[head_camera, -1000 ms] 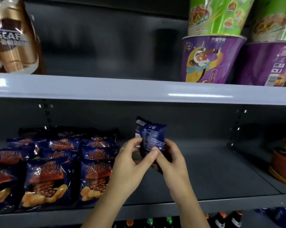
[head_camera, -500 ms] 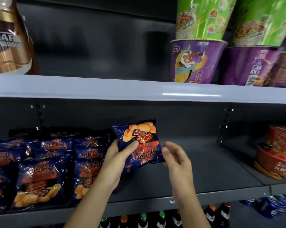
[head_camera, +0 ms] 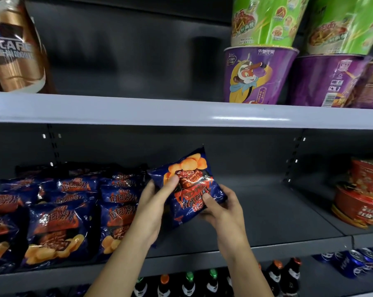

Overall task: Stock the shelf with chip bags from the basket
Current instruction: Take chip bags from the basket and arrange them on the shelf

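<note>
Fingers (head_camera: pixel 170 183): both sets are curled round one chip bag (head_camera: pixel 192 181). My left thumb lies across its front near the top and my right thumb presses the front lower down. The rest are hidden behind the bag.
Left hand (head_camera: pixel 153 204): grips the bag's left edge.
Right hand (head_camera: pixel 226 211): holds the bag's lower right side, palm cupped under it.
Chip bag: dark blue with red and orange print, tilted, with its pictured chips uppermost and its lettering upside down. I hold it over the bare middle of the shelf (head_camera: pixel 267 213). I cannot tell whether its bottom corner touches the shelf.
Stocked chip bags (head_camera: pixel 74 213): the same kind, lying in rows on the shelf's left part, the nearest row just beside my left wrist.
Red bowls (head_camera: pixel 361 202): stacked at the shelf's right end.
Above the shelf: an upper shelf (head_camera: pixel 159 110) carries purple cups (head_camera: pixel 256 76) with green cups (head_camera: pixel 267 20) stacked on them at its right, and a pack of brown-gold bottles (head_camera: pixel 14 50) at its left.
Below the shelf: dark bottles (head_camera: pixel 189 281) with orange and green caps, and blue cans (head_camera: pixel 357 262) towards the right.
</note>
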A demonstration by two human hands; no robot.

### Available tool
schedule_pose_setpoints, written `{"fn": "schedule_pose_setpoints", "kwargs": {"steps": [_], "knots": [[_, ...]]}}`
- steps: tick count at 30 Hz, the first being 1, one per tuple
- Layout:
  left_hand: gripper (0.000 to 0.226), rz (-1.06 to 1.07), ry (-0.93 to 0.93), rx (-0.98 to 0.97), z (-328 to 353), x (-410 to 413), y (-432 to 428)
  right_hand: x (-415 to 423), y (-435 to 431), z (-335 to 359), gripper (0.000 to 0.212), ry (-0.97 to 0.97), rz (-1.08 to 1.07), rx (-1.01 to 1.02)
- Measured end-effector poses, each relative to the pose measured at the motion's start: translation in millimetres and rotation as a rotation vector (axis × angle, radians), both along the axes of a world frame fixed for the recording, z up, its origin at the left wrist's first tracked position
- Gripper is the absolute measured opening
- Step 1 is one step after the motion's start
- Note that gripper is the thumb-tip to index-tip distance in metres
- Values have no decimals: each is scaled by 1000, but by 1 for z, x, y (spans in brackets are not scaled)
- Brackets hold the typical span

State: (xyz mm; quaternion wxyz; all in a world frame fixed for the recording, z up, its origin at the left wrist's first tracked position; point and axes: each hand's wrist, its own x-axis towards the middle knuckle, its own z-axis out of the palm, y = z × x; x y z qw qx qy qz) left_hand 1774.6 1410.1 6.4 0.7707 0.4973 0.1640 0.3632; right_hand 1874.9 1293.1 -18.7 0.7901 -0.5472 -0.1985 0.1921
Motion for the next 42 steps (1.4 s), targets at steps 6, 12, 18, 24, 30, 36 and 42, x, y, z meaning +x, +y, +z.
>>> {"fn": "schedule_pose_setpoints", "kwargs": {"steps": [6, 12, 18, 24, 30, 36, 42], "knots": [[46, 142, 397, 606, 18, -13, 36, 20, -1, 16, 71, -251, 45, -142], [26, -28, 458, 565, 24, -6, 30, 28, 0, 45, 81, -389, 72, -169], [28, 51, 237, 122, 2, 9, 12, 35, -9, 26, 72, -277, -66, -135], [22, -14, 128, -107, -19, 27, -14, 28, -2, -9, 49, -76, 43, -150], [49, 168, 145, 5, -34, 30, -8, 40, 5, -19, 26, -72, -17, -151], [44, 439, 647, 775, -46, 31, 13, 62, 31, -30, 24, -109, 4, -240], [58, 407, 755, 675, -62, 58, 16, 90, 84, -48, 31, -200, 33, -371]]}}
